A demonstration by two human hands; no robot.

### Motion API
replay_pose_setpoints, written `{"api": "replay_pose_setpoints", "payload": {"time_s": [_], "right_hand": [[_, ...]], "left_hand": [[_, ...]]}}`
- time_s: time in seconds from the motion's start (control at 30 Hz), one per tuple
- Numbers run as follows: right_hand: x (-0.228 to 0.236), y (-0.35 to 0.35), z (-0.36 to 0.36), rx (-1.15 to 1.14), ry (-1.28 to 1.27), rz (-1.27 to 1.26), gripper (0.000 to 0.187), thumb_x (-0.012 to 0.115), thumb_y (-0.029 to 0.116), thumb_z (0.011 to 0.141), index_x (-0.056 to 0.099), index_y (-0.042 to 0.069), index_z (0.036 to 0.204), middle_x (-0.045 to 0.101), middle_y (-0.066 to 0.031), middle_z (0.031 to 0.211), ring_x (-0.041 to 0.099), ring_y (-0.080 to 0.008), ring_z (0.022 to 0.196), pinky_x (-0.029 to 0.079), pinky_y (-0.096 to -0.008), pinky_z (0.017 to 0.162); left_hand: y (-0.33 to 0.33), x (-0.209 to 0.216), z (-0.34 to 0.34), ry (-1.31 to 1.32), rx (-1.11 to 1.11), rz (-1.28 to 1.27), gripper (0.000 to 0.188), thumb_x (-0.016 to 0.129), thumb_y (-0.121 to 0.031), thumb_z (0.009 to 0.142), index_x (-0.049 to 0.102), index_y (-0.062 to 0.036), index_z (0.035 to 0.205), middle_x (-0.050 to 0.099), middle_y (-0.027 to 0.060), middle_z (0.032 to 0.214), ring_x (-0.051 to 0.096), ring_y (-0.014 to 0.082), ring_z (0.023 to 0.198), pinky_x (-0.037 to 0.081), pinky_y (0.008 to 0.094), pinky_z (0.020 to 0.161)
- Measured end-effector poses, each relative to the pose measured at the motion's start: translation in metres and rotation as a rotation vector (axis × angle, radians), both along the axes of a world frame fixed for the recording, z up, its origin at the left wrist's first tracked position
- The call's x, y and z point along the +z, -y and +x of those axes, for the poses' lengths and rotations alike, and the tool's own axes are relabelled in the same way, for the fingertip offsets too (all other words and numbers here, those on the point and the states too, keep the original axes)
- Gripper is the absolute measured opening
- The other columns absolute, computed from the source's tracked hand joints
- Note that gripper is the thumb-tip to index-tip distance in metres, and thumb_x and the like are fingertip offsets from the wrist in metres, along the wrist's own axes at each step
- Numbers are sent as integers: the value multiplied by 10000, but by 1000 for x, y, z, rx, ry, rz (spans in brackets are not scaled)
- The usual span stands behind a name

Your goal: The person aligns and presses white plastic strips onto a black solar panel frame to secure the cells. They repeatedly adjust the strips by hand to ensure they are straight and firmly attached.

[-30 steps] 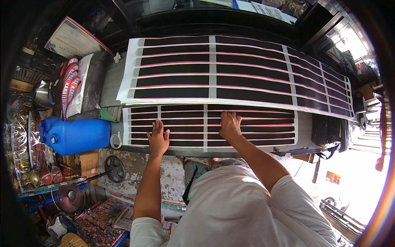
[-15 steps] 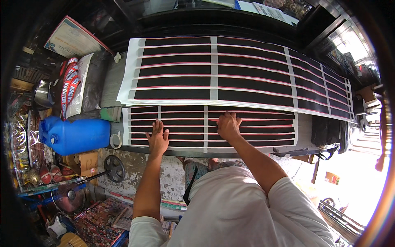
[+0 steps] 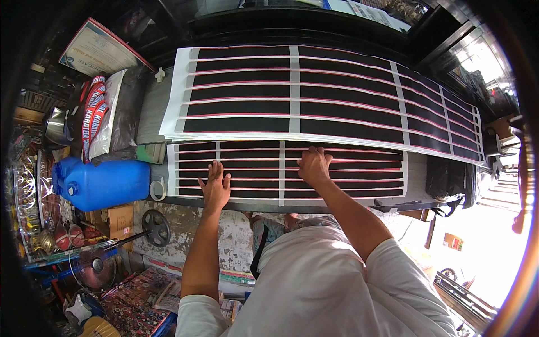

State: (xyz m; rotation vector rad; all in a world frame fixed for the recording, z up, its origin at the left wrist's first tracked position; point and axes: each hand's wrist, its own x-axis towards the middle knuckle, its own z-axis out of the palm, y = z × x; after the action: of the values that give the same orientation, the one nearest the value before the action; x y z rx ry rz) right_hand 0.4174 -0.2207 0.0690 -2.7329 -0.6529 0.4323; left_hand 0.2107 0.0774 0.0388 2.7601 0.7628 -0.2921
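Right fingers bunch up while the left hand stays put

We see little change over the last second, taking the stack of large striped sheets (image 3: 325, 106) as our landmark. On its near side lies the smaller striped sheet (image 3: 252, 175), its far edge meeting or slipping under the stack. The left hand (image 3: 215, 188) keeps its place on this sheet, fingers spread and laid down, gripping nothing that we can see. The right hand (image 3: 314, 165), close to the stack's near edge, now has its fingers drawn more tightly together; whether they pinch a strip, we cannot tell. We judge that the left steadies the sheet while the right does the finer handling. A blue jug (image 3: 106, 184) stands left of the stack, toward the person.
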Motion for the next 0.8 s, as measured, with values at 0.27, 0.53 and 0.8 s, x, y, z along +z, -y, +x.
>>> {"api": "replay_pose_setpoints", "payload": {"time_s": [0.27,0.53,0.8], "right_hand": [[2,-1,2,12,18,-31,239,787,252,885,811,58,1024,702,-141,1217,593,-353,1248,427,-584,994],[-1,4,-2,42,71,-23,303,772,295,908,775,36,1066,688,-158,1190,589,-347,1220,413,-561,996],[0,7,-5,38,79,-1,333,760,293,925,742,33,1133,658,-170,1220,570,-358,1230,410,-565,996]], "left_hand": [[5,-10,-12,137,-88,85,692,460,-452,1159,278,-105,1730,258,127,1803,245,326,1665,205,778,1252],[54,-5,-2,274,-231,143,601,474,-410,1159,434,-79,1658,339,150,1765,297,372,1641,218,756,1260],[72,-12,-1,319,-221,97,683,469,-486,1150,364,-90,1696,335,137,1770,256,360,1658,161,759,1277]]}}
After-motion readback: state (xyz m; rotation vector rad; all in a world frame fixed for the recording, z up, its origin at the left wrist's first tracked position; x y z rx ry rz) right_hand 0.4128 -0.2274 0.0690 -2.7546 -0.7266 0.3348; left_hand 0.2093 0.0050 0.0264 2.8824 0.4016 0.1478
